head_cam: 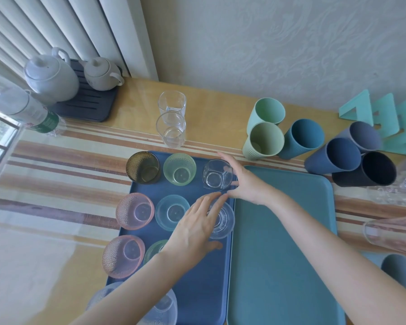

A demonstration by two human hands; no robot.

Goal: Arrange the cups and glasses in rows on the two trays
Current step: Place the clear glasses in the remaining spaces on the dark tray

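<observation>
A dark blue tray (197, 289) holds rows of short glasses: amber (143, 167), green (179, 169), two pink (135, 211), pale blue (171, 212). My right hand (242, 181) touches a clear glass (217, 175) at the row's right end, fingers spread around its side. My left hand (195, 226) rests over a clear ribbed glass (223, 219) in the second row, fingers apart. A teal tray (284, 254) lies to the right with nothing on it. Two tall clear glasses (171, 123) stand behind the blue tray.
Green, blue and dark plastic cups (300, 134) stand behind the teal tray. Two white teapots (52, 76) sit on a dark drain tray at back left, beside a bottle (33, 113). More glasses show at the right edge (394, 233) and bottom (159, 308).
</observation>
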